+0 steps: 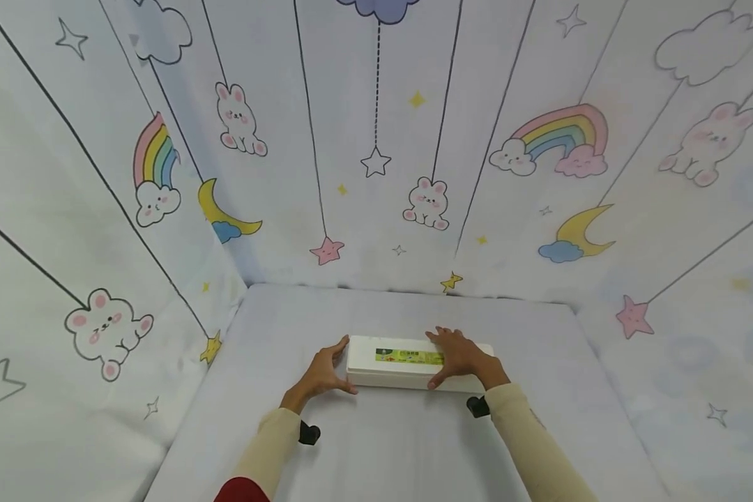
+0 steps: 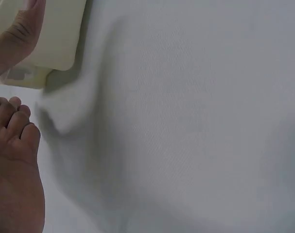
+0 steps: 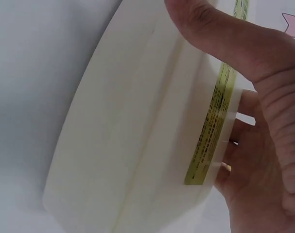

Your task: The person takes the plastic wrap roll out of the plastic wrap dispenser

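A long white lidded box (image 1: 364,359) lies crosswise on the white table, a yellow-green printed label (image 1: 408,356) along its top. At its left end my left hand (image 1: 321,373) holds the corners, thumb at the front and fingertips toward the back. In the left wrist view that thumb (image 2: 23,29) overlaps the pale box (image 2: 60,34), with the other fingers bent beside its end. Farther right, my right hand (image 1: 461,357) grips across the box, thumb on the front side and fingers over the top. The right wrist view shows a lid seam (image 3: 152,121) running lengthwise.
The white tabletop (image 1: 401,446) extends around the box. Behind it and along both sides hang white sheets (image 1: 276,174) printed with rabbits, bears, stars, moons and rainbows. A black wrist-camera piece (image 1: 309,434) sits by the left wrist, another (image 1: 477,406) by the right.
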{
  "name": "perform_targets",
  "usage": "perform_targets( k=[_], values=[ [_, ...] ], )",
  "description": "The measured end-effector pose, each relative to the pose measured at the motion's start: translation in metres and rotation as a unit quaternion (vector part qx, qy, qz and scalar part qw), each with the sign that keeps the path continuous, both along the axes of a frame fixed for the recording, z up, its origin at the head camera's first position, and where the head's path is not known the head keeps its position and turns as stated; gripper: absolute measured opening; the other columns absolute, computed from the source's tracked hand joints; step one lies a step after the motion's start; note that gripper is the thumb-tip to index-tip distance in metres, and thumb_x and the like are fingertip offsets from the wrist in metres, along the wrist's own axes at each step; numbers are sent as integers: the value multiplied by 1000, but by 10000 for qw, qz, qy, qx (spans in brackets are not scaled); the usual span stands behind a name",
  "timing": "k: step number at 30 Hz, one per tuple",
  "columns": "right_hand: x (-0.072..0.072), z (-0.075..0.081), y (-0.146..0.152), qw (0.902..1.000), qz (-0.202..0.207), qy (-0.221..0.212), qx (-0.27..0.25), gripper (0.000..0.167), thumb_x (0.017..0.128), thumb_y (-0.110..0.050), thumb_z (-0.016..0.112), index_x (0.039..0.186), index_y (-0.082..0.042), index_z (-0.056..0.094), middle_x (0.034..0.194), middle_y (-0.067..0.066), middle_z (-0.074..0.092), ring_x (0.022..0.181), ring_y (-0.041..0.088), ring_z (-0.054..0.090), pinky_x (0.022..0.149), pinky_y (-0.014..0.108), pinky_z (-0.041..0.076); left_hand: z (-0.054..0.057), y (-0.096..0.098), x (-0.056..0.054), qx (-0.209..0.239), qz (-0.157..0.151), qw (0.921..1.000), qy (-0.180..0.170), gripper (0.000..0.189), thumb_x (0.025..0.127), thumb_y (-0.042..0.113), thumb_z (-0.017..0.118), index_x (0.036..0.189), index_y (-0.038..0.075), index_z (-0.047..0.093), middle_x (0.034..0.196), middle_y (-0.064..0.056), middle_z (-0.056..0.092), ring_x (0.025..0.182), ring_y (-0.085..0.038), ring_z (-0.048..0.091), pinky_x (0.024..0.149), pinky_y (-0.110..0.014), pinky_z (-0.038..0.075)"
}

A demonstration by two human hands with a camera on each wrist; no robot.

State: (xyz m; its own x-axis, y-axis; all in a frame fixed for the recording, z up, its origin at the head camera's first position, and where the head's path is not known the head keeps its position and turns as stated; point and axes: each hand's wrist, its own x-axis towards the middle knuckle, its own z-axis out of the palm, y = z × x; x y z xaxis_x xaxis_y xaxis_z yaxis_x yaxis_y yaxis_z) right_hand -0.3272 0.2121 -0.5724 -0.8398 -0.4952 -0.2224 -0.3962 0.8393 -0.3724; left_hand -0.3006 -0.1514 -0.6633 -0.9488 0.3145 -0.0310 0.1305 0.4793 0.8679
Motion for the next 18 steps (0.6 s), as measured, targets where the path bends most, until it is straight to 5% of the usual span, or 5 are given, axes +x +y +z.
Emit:
perform_targets(
  k=[9,18],
  values=[
    [4,-7,2,9997,-123,186,-73,120,68,-44,105,163,-1,47,166,31,48,146,57,47,114,76,49,-15,15,-1,947,254,9951,-89,123,69,11,106,168,-1,35,171,-19,45,155,-42,50,131,-53,42],
    [5,-19,4,9984,-323,322,-327,107,68,-34,104,159,-4,55,156,17,64,134,42,60,113,64,54,-29,22,2,1379,433,9889,346,112,72,6,103,162,-12,39,160,-32,54,146,-50,57,121,-45,54]
  ],
)
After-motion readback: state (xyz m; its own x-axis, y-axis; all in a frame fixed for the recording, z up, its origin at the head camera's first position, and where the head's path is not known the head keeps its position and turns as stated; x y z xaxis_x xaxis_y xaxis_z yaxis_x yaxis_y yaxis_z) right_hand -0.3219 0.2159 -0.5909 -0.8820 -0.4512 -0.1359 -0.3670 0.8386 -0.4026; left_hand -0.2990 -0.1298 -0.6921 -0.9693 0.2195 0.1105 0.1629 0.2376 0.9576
